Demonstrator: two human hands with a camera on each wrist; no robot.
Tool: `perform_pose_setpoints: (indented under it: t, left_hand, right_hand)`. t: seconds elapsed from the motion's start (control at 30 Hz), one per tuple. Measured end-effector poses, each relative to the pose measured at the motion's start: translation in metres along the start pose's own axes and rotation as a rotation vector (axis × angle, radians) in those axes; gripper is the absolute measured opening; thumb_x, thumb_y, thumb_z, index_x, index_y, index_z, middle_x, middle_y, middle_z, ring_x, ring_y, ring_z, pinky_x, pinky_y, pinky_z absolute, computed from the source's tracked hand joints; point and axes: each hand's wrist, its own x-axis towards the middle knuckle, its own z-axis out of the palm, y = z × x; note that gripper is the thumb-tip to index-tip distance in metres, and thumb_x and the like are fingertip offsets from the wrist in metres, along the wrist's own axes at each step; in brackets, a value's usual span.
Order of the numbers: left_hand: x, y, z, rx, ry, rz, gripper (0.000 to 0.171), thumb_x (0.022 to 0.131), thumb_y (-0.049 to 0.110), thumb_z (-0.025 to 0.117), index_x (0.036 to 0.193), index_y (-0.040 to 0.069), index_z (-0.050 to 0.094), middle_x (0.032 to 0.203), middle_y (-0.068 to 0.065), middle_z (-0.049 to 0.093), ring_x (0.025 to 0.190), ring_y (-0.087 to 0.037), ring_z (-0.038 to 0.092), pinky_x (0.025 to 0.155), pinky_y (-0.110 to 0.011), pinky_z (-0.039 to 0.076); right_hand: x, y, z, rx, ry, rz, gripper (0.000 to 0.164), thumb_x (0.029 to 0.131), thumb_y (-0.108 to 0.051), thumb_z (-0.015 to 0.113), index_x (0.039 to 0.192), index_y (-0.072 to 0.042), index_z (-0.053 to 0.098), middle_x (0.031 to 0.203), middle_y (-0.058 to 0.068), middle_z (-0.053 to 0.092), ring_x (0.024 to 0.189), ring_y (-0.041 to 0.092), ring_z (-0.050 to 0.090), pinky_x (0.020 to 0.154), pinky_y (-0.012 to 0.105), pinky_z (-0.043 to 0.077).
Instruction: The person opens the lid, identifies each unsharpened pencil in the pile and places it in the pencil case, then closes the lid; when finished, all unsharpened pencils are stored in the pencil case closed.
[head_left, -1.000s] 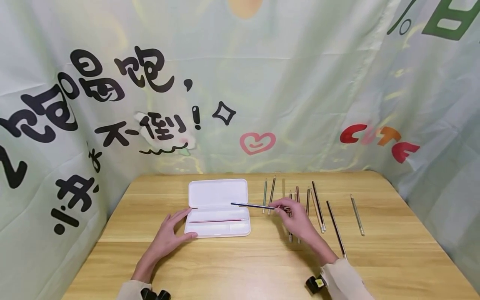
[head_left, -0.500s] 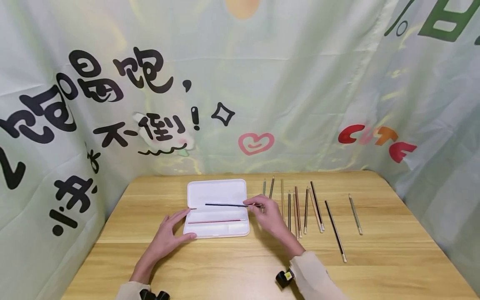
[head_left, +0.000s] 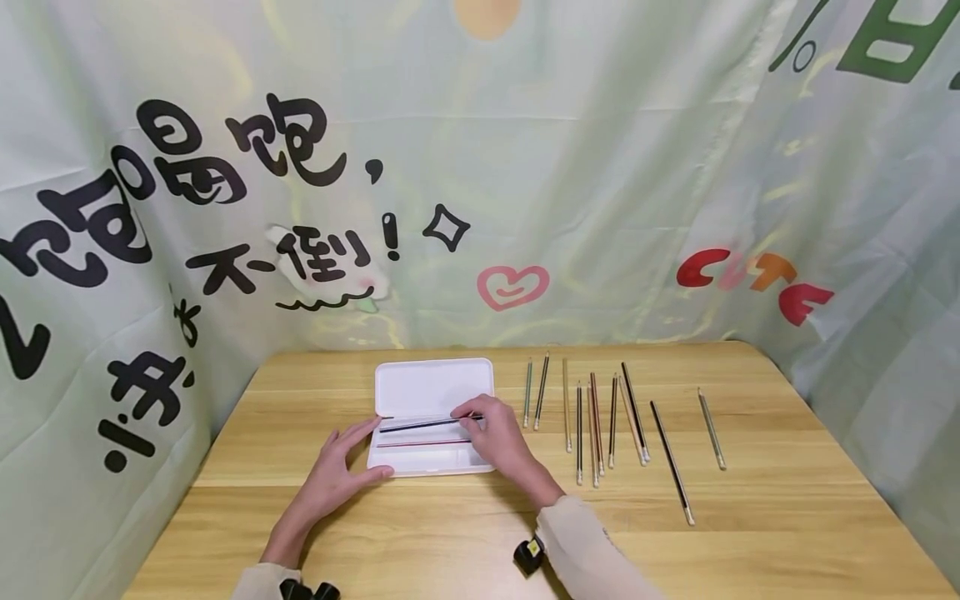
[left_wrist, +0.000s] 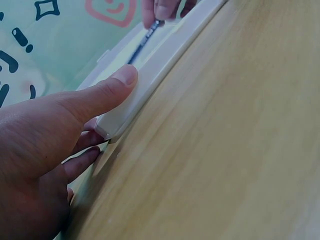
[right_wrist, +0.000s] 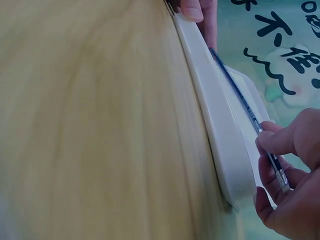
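Observation:
A white pencil case (head_left: 435,380) lies open on the table, its lid folded back. My left hand (head_left: 339,468) holds its left end, the thumb (left_wrist: 112,92) on the near rim and the fingers round the end. My right hand (head_left: 491,433) pinches a dark pencil (head_left: 416,426) near its eraser end, between thumb and fingers. That pencil slants low over the case's tray, its far tip near the left end. In front of it a red pencil (head_left: 420,444) lies lengthwise in the tray.
Right of the case, several pencils lie spread out, among them a green one (head_left: 528,392), a tan one (head_left: 567,408) and a black one (head_left: 672,462). A greyish pencil (head_left: 712,429) lies farthest right. Printed cloth (head_left: 600,208) hangs behind the wooden table (head_left: 420,533).
My right hand has carried the dark pencil leftward from beside the loose pencils to over the case's tray, lowering it. My left hand has stayed at the case's left end.

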Motion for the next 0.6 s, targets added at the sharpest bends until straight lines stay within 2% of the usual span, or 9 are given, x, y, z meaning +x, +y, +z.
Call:
perform_pose_setpoints:
  t: [0.2,0.33,0.6]
  left_hand:
    - [-0.0009,0.0018,-0.0002,0.009,0.006,-0.004,0.083,0.080,0.037,0.089,0.151,0.011,0.053,0.151,-0.017,0.052,0.140,-0.044,0.044,0.116,-0.074,0.007]
    - [-0.0003,0.0026,-0.0002,0.012,0.007,-0.006,0.084,0.079,0.037,0.089,0.150,0.011,0.053,0.150,-0.018,0.053,0.140,-0.044,0.045,0.116,-0.074,0.007]
    - [0.0004,0.0009,0.0004,0.005,0.006,-0.015,0.083,0.080,0.038,0.089,0.150,0.011,0.054,0.150,-0.018,0.052,0.141,-0.044,0.044,0.116,-0.074,0.006]
  right_hand:
    - [0.0011,-0.0029,0.0046,-0.104,-0.063,-0.026,0.016,0.091,0.006,0.070,0.096,-0.005,0.080,0.095,0.005,0.074,0.095,0.024,0.067,0.084,0.039,0.055]
    - [0.0003,-0.0015,0.0072,-0.167,-0.065,-0.046,0.015,0.090,0.005,0.074,0.094,-0.008,0.081,0.094,0.002,0.075,0.094,0.023,0.065,0.086,0.042,0.053]
    - [-0.0013,-0.0010,0.0065,-0.154,-0.089,-0.022,0.018,0.089,0.006,0.073,0.099,-0.008,0.080,0.094,0.001,0.074,0.092,0.020,0.066,0.085,0.038,0.056]
